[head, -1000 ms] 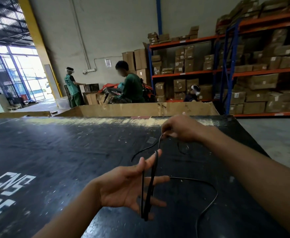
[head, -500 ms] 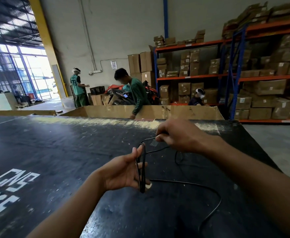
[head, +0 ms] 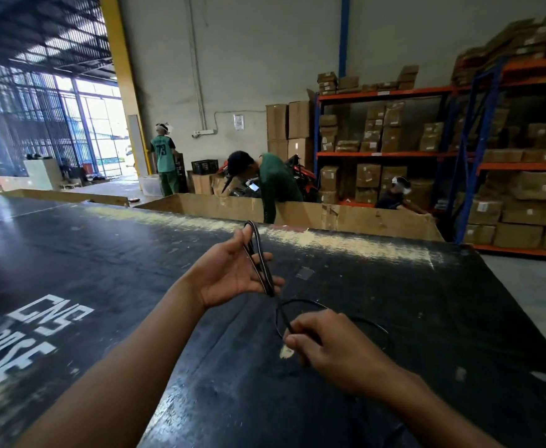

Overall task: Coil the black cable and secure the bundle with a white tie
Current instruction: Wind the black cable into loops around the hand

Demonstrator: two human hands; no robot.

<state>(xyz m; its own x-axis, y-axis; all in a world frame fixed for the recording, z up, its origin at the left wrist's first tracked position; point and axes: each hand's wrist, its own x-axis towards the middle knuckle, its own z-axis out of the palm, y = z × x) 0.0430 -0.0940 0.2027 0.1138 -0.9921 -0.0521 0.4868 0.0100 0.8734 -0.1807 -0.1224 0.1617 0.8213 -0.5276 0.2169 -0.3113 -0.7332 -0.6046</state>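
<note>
My left hand (head: 232, 273) is raised palm-up over the black table (head: 394, 302) and holds several folded loops of the thin black cable (head: 260, 260) across its fingers, the loop top sticking up past the thumb. My right hand (head: 326, 344) is lower and nearer to me, pinching a strand of the same cable that runs down from the bundle. The loose remainder of the cable curves over the table to the right of that hand. A small whitish piece (head: 286, 352) shows at my right fingertips; I cannot tell if it is the tie.
The table has white lettering (head: 38, 328) at the left and a worn pale strip along its far edge. Behind it stands a large cardboard bin (head: 329, 215), with three people working beyond. Orange and blue shelving (head: 459, 150) full of boxes fills the right.
My right hand has come down from beyond the left hand to below it, drawing the cable along. My left hand has lifted and tilted, with more loops lying across it.
</note>
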